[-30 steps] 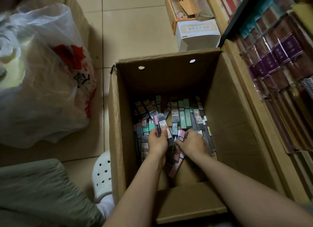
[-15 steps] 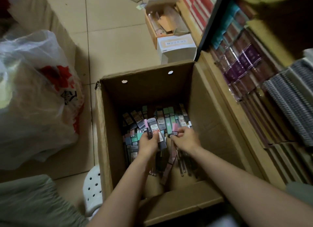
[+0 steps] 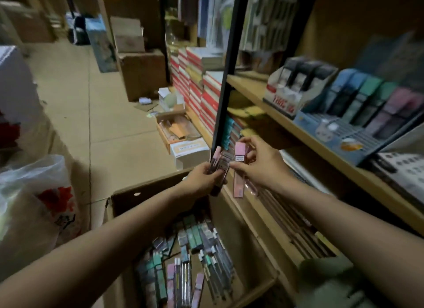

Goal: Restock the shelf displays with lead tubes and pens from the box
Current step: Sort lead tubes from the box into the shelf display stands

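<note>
Lead tubes [image 3: 219, 167] blur where curled fingers [image 3: 207, 173] overlap them.

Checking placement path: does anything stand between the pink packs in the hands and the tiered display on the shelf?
Nothing visible does. The right hand holds a pink pack below and left of the tiered display, with open air between them past the shelf edge.

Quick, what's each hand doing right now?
Left hand: grips a bunch of lead tubes.
Right hand: pinches a pink lead tube.

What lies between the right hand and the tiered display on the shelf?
Head view: only the wooden shelf edge between right hand, holding a pink tube, and tiered display.
</note>
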`<state>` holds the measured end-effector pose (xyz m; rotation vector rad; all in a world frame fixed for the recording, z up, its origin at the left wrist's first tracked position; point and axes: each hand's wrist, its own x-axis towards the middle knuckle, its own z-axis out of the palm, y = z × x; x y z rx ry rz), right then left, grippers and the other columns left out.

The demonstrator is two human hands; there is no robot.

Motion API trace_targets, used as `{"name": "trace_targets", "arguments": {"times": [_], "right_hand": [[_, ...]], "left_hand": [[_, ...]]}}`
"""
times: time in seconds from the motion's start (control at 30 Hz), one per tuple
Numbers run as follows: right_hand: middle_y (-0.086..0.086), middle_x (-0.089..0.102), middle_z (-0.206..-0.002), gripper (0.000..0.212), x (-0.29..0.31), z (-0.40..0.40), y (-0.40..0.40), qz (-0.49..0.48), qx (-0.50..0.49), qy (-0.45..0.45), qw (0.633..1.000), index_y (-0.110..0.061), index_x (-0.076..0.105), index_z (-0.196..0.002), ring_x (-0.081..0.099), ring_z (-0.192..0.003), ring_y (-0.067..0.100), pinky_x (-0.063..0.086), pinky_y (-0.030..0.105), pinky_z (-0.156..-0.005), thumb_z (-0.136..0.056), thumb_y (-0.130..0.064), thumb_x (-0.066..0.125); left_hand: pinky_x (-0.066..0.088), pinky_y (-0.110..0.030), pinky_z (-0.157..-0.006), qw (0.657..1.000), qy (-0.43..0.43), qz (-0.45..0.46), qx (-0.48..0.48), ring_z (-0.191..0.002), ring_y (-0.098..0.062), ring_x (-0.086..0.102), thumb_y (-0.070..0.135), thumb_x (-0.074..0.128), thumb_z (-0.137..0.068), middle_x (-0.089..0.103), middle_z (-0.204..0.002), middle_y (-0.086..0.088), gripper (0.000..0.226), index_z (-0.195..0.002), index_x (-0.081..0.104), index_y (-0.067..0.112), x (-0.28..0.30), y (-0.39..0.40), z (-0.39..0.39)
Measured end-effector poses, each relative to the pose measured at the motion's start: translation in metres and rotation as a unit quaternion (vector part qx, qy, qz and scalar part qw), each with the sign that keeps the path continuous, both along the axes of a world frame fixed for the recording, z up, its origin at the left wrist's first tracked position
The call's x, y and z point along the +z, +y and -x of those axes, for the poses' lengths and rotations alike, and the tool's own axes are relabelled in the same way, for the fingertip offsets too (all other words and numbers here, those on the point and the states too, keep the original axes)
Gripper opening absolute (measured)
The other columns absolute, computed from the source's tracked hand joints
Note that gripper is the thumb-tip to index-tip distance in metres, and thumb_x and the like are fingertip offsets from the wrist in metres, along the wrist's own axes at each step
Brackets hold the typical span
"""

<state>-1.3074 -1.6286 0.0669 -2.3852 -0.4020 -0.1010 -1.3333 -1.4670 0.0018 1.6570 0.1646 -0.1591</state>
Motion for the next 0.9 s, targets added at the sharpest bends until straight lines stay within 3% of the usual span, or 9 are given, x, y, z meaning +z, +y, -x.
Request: {"name": "trace_targets", "arguments": {"times": [0.13,0.23,0.33,0.43,0.57,0.67,0.8,0.9], "right_hand": [[-0.011,0.063,-0.081,0.044,0.048,0.002,-0.023,-0.056,-0.017,-0.039,0.998,-0.035,0.05,-0.109,0.061,-0.066,-0.003,0.048,0.013,-0.054,-0.078,-0.03,0.08],[-0.012,0.063,-0.085,0.042,0.072,0.003,-0.043,-0.073,-0.061,-0.065,0.993,-0.03,0.044,-0.106,0.062,-0.074,0.002,0.051,0.023,-0.064,-0.081,-0.029,0.078],[-0.005,0.065,-0.096,0.04,0.093,0.003,-0.061,-0.043,-0.091,-0.088,0.991,-0.027,0.042,-0.107,0.064,-0.079,0.009,0.051,0.031,-0.072,-0.084,-0.027,0.074],[0.003,0.066,-0.095,0.036,0.117,0.004,-0.082,-0.037,-0.098,-0.076,0.992,-0.024,0.042,-0.107,0.07,-0.078,0.021,0.059,0.044,-0.073,-0.087,-0.019,0.071],[-0.008,0.06,-0.088,0.038,0.163,0.002,-0.121,0.048,-0.157,-0.148,0.975,-0.025,0.043,-0.106,0.066,-0.071,0.008,0.056,0.022,-0.053,-0.084,-0.021,0.074],[-0.011,0.058,-0.09,0.043,0.194,0.002,-0.151,0.102,-0.207,-0.208,0.951,-0.024,0.046,-0.106,0.061,-0.073,0.001,0.046,0.011,-0.05,-0.079,-0.022,0.079],[-0.014,0.057,-0.084,0.042,0.197,0.003,-0.179,0.168,-0.222,-0.238,0.931,-0.024,0.05,-0.1,0.057,-0.074,-0.002,0.038,0.01,-0.057,-0.074,-0.021,0.083],[-0.006,0.064,-0.087,0.04,0.182,-0.001,-0.191,0.186,-0.236,-0.251,0.92,-0.021,0.054,-0.098,0.063,-0.078,0.01,0.042,0.015,-0.06,-0.073,-0.023,0.084]], "left_hand": [[0.049,-0.036,-0.069,0.998,-0.041,0.027,-0.039,-0.073,-0.018,0.068,0.029,0.06,-0.094,0.075,-0.077,0.004,0.012,-0.09,0.071,0.027,0.041,-0.016,-0.012],[0.053,-0.028,-0.061,0.992,-0.055,0.067,-0.089,-0.072,-0.013,0.073,0.034,0.06,-0.093,0.076,-0.084,0.004,0.017,-0.084,0.073,0.042,0.066,-0.034,-0.015],[0.053,-0.02,-0.051,0.983,-0.067,0.116,-0.124,-0.077,-0.017,0.074,0.032,0.059,-0.094,0.076,-0.092,-0.004,0.014,-0.098,0.072,0.028,0.085,-0.05,-0.017],[0.054,-0.021,-0.055,0.975,-0.08,0.142,-0.148,-0.078,-0.018,0.074,0.03,0.059,-0.094,0.075,-0.093,-0.004,0.019,-0.108,0.068,0.02,0.094,-0.062,-0.021],[0.058,-0.038,-0.08,0.973,-0.103,0.142,-0.153,-0.097,-0.024,0.07,0.032,0.059,-0.092,0.073,-0.104,-0.005,0.024,-0.111,0.066,0.02,0.098,-0.073,-0.028],[0.055,-0.042,-0.088,0.97,-0.115,0.153,-0.148,-0.101,-0.024,0.067,0.031,0.058,-0.093,0.07,-0.107,-0.007,0.024,-0.112,0.065,0.018,0.099,-0.082,-0.029],[0.054,-0.039,-0.086,0.969,-0.103,0.164,-0.156,-0.101,-0.023,0.066,0.027,0.058,-0.094,0.069,-0.107,-0.007,0.022,-0.112,0.063,0.016,0.097,-0.093,-0.031],[0.052,-0.024,-0.069,0.967,-0.098,0.16,-0.172,-0.092,-0.017,0.067,0.028,0.058,-0.094,0.069,-0.104,-0.006,0.021,-0.11,0.064,0.016,0.092,-0.102,-0.033]]}}
